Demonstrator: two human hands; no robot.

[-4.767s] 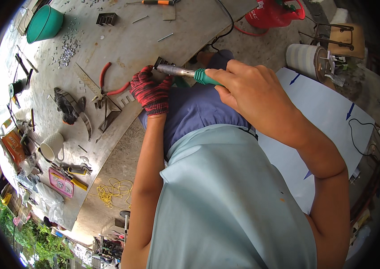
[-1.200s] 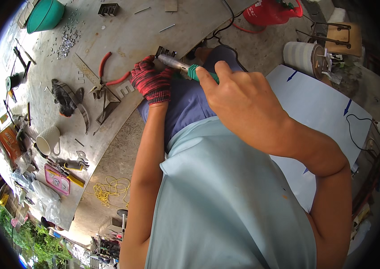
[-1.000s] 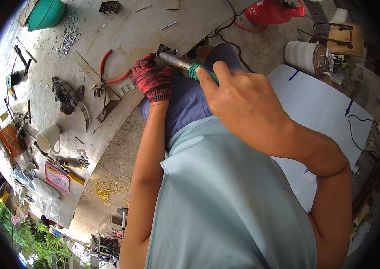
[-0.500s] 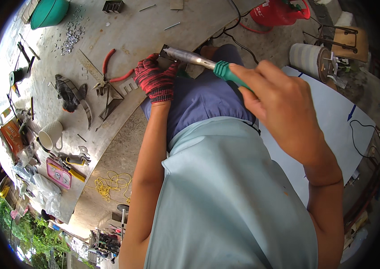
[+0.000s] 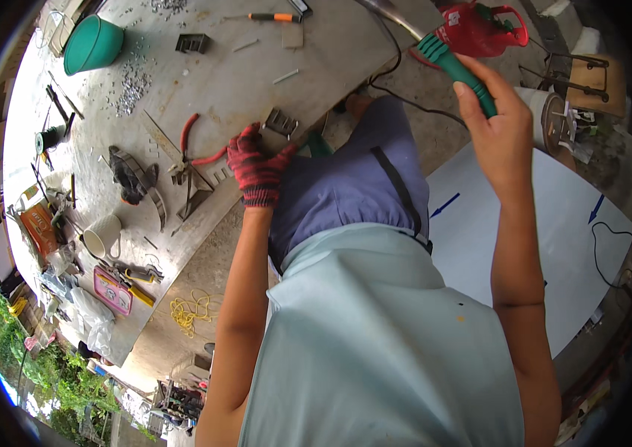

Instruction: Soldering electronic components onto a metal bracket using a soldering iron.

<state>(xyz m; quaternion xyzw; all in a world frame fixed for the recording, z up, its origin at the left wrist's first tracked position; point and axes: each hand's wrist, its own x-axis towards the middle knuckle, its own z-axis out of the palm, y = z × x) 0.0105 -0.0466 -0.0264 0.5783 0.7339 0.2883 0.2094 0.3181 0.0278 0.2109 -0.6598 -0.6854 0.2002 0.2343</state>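
My left hand (image 5: 258,167), in a red and black striped knit glove, rests at the table's near edge with thumb and fingers apart. Just beyond its fingertips lies a small slotted dark metal block (image 5: 281,124); whether they touch it is hard to tell. Raised at the right, my right hand (image 5: 498,115) is closed around a green-handled tool with a metal shaft (image 5: 442,56). The tool's far end runs past the top of the view. Beside the gloved hand are pliers with red handles (image 5: 188,134) and some flat metal pieces (image 5: 198,201).
On the table (image 5: 226,97) are another slotted block (image 5: 193,43), an orange-handled screwdriver (image 5: 275,16), a metal rod (image 5: 285,76), small metal scraps (image 5: 131,91), a green tub (image 5: 94,46) and a white mug (image 5: 103,235). A red gas cylinder (image 5: 472,30) stands at the far right.
My right hand has lifted the green-handled tool up and to the right, away from the slotted block. The view has shifted slightly. My left hand keeps its place by the block.
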